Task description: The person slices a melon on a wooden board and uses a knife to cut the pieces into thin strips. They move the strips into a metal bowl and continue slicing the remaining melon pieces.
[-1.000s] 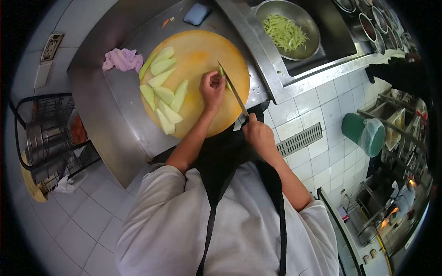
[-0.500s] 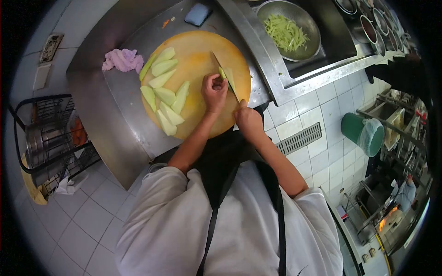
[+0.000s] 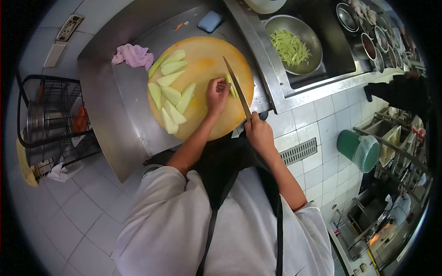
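Note:
On the round yellowish cutting board (image 3: 207, 55), my left hand (image 3: 218, 95) rests with curled fingers against a narrow pale-green vegetable piece (image 3: 231, 86). My right hand (image 3: 259, 132) is closed round the handle of a long kitchen knife (image 3: 238, 88). The blade points away from me and runs just right of the piece, overlapping its edge in this view. Several thick peeled wedges of the same pale-green vegetable (image 3: 171, 95) lie on the left half of the board.
A metal bowl (image 3: 315, 60) of thin green strips (image 3: 290, 47) stands at the upper right. Beyond the board lie a pink cloth (image 3: 132, 56) and a blue sponge (image 3: 210, 21). A wire rack (image 3: 60, 122) stands left, a green bin (image 3: 352, 147) right. Another person (image 3: 400, 209) is far right.
The knife has shifted right, its blade now turned more visibly to the camera. My left hand stays at the vegetable piece. The whole view has shifted slightly.

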Demonstrator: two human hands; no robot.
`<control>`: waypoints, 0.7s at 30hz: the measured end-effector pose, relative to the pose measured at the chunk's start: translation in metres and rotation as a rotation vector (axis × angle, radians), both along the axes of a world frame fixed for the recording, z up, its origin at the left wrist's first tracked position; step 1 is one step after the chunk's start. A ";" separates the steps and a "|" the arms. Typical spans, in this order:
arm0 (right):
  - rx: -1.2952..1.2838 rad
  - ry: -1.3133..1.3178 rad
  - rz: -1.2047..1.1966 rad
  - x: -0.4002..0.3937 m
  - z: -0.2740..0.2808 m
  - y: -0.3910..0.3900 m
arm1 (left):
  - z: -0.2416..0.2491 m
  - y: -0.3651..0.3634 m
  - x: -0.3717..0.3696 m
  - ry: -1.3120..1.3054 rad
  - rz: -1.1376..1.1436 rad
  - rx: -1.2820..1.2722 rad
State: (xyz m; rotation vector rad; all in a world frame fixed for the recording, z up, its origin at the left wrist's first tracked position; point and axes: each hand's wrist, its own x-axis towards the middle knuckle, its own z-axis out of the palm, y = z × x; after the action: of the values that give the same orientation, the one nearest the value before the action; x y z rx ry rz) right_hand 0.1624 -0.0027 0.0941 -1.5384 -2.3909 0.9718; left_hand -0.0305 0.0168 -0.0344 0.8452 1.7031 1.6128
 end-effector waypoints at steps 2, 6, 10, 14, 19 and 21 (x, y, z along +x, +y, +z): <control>0.014 0.007 0.006 0.003 -0.002 -0.004 | -0.003 0.001 0.000 0.000 0.006 0.016; 0.025 -0.001 0.015 0.007 -0.005 -0.010 | -0.004 0.000 0.000 -0.035 0.015 0.017; 0.025 0.026 0.000 0.009 -0.010 -0.015 | -0.002 0.000 -0.001 0.012 0.002 0.029; 0.046 -0.010 0.009 0.006 -0.011 -0.017 | 0.001 -0.001 -0.001 0.033 -0.003 0.016; 0.048 -0.026 0.015 0.002 -0.007 -0.017 | 0.005 0.000 -0.001 0.049 -0.004 0.024; 0.053 -0.012 0.026 0.001 -0.006 -0.018 | 0.004 -0.001 0.000 0.011 0.002 0.036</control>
State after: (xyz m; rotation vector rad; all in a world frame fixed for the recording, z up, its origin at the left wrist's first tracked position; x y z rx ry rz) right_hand 0.1637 -0.0204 0.0882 -1.5030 -2.4308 0.8986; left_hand -0.0304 0.0161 -0.0300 0.8715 1.6873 1.6473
